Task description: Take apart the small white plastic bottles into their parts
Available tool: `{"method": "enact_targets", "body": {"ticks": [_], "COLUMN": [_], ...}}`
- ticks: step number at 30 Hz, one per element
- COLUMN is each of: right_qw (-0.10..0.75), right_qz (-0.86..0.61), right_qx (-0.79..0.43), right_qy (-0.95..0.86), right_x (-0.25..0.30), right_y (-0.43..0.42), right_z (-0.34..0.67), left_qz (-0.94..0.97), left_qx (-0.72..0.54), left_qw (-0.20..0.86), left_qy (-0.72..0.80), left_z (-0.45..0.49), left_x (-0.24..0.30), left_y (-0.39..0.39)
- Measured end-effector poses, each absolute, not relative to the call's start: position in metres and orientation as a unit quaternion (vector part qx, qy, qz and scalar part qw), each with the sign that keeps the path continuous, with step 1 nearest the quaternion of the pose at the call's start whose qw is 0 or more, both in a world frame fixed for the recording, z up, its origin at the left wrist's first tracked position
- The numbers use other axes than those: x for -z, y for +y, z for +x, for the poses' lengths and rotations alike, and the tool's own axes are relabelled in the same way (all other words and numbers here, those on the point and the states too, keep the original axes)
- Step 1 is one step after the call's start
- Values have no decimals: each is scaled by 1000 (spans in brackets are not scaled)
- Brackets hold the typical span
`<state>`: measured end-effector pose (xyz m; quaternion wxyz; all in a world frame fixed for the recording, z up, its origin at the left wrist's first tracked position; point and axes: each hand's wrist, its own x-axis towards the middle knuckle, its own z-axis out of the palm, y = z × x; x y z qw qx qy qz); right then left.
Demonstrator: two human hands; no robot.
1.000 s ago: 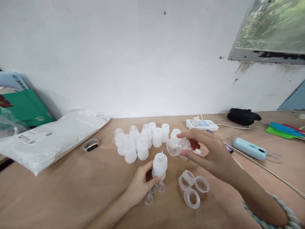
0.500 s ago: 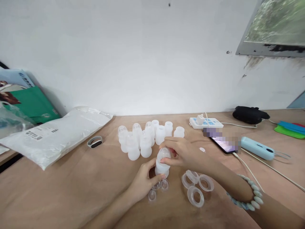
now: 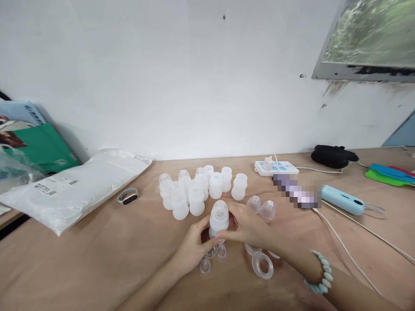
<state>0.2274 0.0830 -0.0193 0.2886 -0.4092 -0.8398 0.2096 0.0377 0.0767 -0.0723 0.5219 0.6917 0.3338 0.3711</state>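
A small frosted white baby bottle with a clear dome cap stands upright between my two hands. My left hand is closed round its lower left side. My right hand wraps its right side, thumb across the front. Just below the bottle lie several clear silicone nipples. Clear collar rings lie under my right forearm, which partly covers them. Beyond my right hand are two clear dome caps. Behind the held bottle stand several capped baby bottles and several uncapped white bottles.
A white plastic mailing bag and a fitness band are on the left. On the right are a power strip, a blurred phone, a light blue device, a black case and white cables.
My right hand has slid down from the clear cap to the bottle's side. The two dome caps and the rightmost uncapped bottle show more fully. The view has shifted slightly.
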Motion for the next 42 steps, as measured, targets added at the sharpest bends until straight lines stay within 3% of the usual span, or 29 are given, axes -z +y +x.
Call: {"method": "enact_targets", "body": {"ticks": [8,13,21,28,34,38,42], "right_qw": [276,288,287,186,-34,-61,-30], "right_qz": [-528,-512,-517,-555,-559,-560,-567], "right_qx": [-204,-230,-234,-187,-141,-181,-175], "right_qy": [-777,-776,-772,-789,-817,-806,-804], "right_x": [29,35,33,5,1,2,-3], "right_y": [103,126,128,93,64,63,66], "right_z": [234,216,213,270,287,281,280], "left_qz": [686,683,681,761,812,820,824], "left_qx": [-411,-443,-441,-282,-191,-176,-175], "left_qw": [454,383,362,429,424,389,373], "left_qy": [393,437,460,397,352,381,390], "left_z": [35,33,25,11,1,3,5], "left_x": [78,73,68,53,38,35,36], "left_y": [71,67,74,84,83,81,80]}}
